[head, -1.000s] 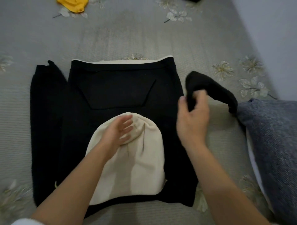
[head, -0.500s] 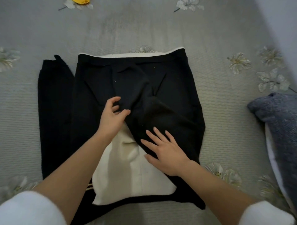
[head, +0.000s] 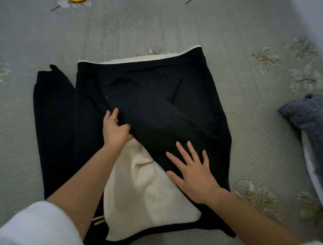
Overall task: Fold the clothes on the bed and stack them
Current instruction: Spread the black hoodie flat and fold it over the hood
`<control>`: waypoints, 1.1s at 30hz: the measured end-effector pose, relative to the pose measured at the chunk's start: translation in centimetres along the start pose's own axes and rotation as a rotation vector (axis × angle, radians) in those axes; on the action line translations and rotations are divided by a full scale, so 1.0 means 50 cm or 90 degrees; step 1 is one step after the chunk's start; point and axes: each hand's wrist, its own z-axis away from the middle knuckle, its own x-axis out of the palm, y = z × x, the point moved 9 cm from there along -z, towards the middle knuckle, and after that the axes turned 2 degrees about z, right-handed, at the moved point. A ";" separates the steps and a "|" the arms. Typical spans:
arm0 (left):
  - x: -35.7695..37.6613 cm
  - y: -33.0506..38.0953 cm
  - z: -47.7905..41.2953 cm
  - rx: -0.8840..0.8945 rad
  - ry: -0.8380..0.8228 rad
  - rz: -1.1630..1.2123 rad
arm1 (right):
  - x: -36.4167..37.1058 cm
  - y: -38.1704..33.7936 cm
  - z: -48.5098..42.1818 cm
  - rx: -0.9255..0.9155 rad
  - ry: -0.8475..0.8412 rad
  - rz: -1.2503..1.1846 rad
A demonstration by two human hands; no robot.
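A black hoodie [head: 195, 84] lies flat on the bed, its cream-lined hood [head: 146, 195] turned down over the body. Its right sleeve [head: 153, 119] is folded diagonally across the front, covering the top of the hood. My left hand [head: 114, 129] grips the end of that sleeve near the hood's top. My right hand [head: 194, 169] lies flat with spread fingers on the sleeve's lower part. The left sleeve [head: 52, 122] lies straight along the left side of the body.
The grey bedspread [head: 253, 139] has pale flower prints. A blue-grey knitted garment [head: 307, 115] lies at the right edge. A bit of a yellow item [head: 76, 0] shows at the top left. My white cuff [head: 35, 225] is at the bottom left.
One second ago my right hand held the right sleeve up in the air; it has since been laid across the front, and both hands now rest on it. Little has moved in the last half second.
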 end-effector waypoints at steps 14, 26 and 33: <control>-0.208 -0.027 0.048 0.197 0.112 -0.271 | -0.027 -0.195 -0.073 -0.126 0.066 0.052; -0.403 -0.290 0.135 -0.198 0.217 0.108 | 0.101 -0.351 -0.079 -0.176 -0.035 0.171; -0.514 -0.231 0.211 -0.081 0.399 0.117 | 0.098 -0.336 -0.072 -0.131 -0.046 0.231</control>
